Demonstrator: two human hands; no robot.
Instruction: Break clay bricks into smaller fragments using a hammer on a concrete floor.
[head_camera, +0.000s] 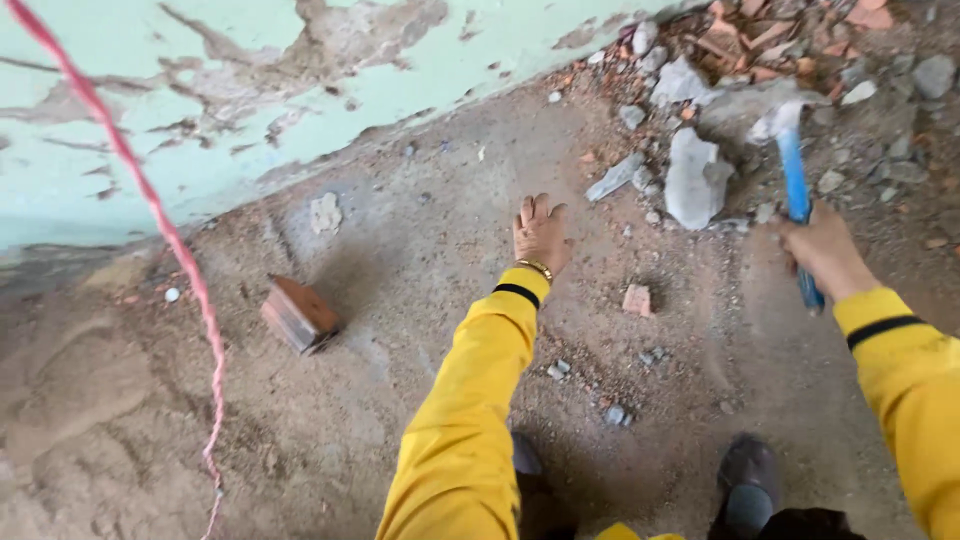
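My right hand (822, 250) grips the blue handle of a hammer (795, 178), whose head points up toward a pile of rubble. A large grey chunk of concrete (695, 178) lies just left of the hammer head. My left hand (541, 233) is stretched forward over the dusty floor, fingers apart, holding nothing. It wears a gold bracelet, and both arms are in yellow sleeves with black cuffs. A small piece of red brick (636, 299) lies on the floor between my two hands.
A broken brick (299, 314) lies to the left on the dirt floor. A pink rope (160, 225) hangs down the peeling green wall (250, 70). Rubble and brick shards (790, 40) pile up at top right. My dark shoes (748, 485) show at the bottom.
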